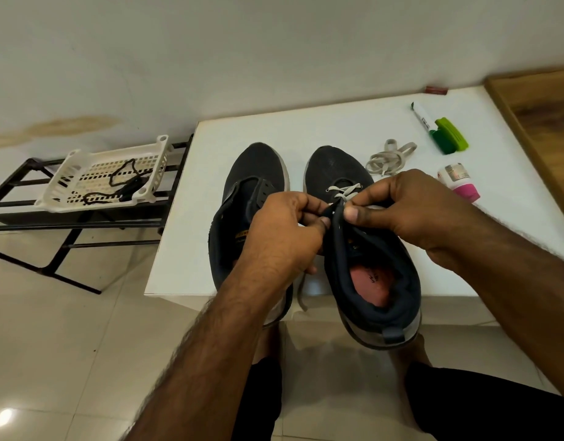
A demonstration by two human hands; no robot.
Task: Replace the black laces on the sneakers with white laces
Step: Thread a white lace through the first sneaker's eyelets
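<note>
Two dark sneakers stand on a white table [306, 128]. The left sneaker [252, 173] has no lace in its eyelets. The right sneaker [363, 265] carries a white lace [344, 190] crossed through its lowest eyelets, with one end hanging off the table edge [301, 297]. My left hand [283, 230] pinches the eyelet flap of the right sneaker. My right hand [411, 208] pinches the same flap and the lace from the other side. A second white lace [388, 157] lies coiled on the table. Black laces [121, 183] lie in a white basket [67, 173].
The basket sits on a black metal rack [83, 224] left of the table. A marker [422, 116], a green clip [449, 135] and a small pink-capped bottle [460, 183] lie at the table's right. A wooden surface [544, 116] borders the far right.
</note>
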